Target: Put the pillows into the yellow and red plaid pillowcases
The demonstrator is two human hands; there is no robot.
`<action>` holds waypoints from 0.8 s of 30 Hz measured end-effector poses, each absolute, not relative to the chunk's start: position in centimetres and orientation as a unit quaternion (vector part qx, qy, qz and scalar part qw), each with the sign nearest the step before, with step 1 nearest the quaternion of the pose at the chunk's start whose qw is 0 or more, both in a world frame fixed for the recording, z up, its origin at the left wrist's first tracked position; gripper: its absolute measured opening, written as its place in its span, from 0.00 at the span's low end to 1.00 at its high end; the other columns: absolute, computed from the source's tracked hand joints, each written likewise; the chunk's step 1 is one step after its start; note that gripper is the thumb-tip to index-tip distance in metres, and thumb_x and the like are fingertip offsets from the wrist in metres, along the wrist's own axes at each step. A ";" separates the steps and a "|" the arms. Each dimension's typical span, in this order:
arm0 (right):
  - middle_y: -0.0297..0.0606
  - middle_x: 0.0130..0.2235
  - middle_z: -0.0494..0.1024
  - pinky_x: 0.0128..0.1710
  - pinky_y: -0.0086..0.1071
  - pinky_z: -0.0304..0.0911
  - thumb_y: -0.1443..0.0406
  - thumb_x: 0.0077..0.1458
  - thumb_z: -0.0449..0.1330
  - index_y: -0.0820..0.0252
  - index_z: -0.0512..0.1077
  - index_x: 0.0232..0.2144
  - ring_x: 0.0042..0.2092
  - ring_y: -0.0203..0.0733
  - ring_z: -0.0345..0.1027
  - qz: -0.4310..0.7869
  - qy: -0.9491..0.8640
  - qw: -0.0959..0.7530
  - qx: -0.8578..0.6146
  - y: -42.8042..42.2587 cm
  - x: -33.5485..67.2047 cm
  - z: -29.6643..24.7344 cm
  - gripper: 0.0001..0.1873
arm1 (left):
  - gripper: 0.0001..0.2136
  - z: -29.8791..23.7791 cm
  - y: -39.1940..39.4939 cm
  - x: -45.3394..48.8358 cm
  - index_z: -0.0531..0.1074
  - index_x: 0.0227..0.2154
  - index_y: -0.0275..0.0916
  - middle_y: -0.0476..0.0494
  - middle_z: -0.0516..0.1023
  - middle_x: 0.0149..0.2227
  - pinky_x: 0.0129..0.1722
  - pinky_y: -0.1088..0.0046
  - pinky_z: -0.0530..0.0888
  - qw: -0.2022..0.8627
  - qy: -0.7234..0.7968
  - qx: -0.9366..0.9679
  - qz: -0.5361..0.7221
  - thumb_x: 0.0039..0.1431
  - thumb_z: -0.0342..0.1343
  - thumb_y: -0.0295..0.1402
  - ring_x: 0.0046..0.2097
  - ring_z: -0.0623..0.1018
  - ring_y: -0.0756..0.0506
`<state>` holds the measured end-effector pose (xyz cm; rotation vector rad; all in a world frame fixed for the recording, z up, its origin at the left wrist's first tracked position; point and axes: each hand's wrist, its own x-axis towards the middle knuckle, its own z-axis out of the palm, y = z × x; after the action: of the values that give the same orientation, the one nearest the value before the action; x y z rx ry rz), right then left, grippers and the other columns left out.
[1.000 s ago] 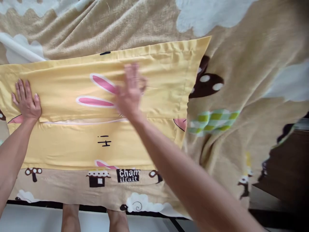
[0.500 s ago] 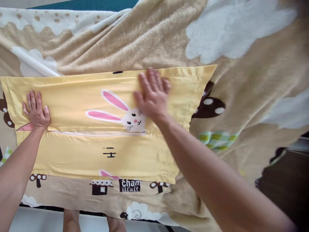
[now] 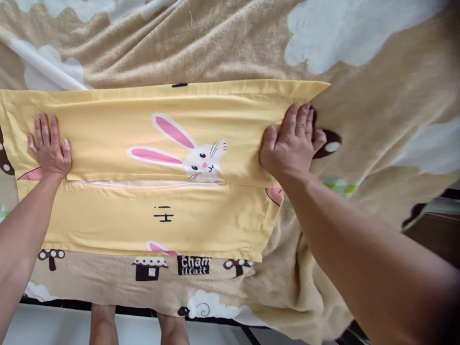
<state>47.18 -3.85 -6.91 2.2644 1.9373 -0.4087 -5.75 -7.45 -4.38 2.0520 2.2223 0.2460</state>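
Observation:
A yellow pillowcase (image 3: 115,139) lies flat across a blanket, printed with a white rabbit with pink ears and the word "Hi". A lengthwise slit with a white edge runs along its middle. Near its left end, my left hand (image 3: 53,151) presses down flat, fingers spread. My right hand (image 3: 291,141) rests on the right border, palm down with fingers stretched, partly over the blanket beyond. Beneath that hand, part of the pillowcase's right edge is hidden.
The tan plush blanket (image 3: 230,52) has white cloud, mushroom and sheep prints, with creases at the top and lower right. My legs (image 3: 103,323) show below its front edge, above a pale floor (image 3: 53,326). Something dark (image 3: 434,244) lies beyond the right edge.
My right hand has slid right across the pillowcase, from beside the rabbit's face to the right border. My left hand stays on the same spot. The view has shifted slightly.

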 end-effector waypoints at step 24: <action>0.55 0.57 0.70 0.59 0.55 0.51 0.47 0.58 0.42 0.64 0.69 0.51 0.60 0.59 0.59 -0.233 0.386 -0.107 0.886 -41.6 48.3 -6.6 0.33 | 0.26 -1.6 -46.4 -5.9 0.64 0.61 0.36 0.29 0.62 0.65 0.65 0.52 0.53 0.114 0.844 0.515 0.099 0.66 0.41 0.44 0.66 0.62 0.36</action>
<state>48.27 -41.55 -6.60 2.9906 1.3032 -0.7870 -5.92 -46.41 -1.62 1.5109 2.4729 0.2888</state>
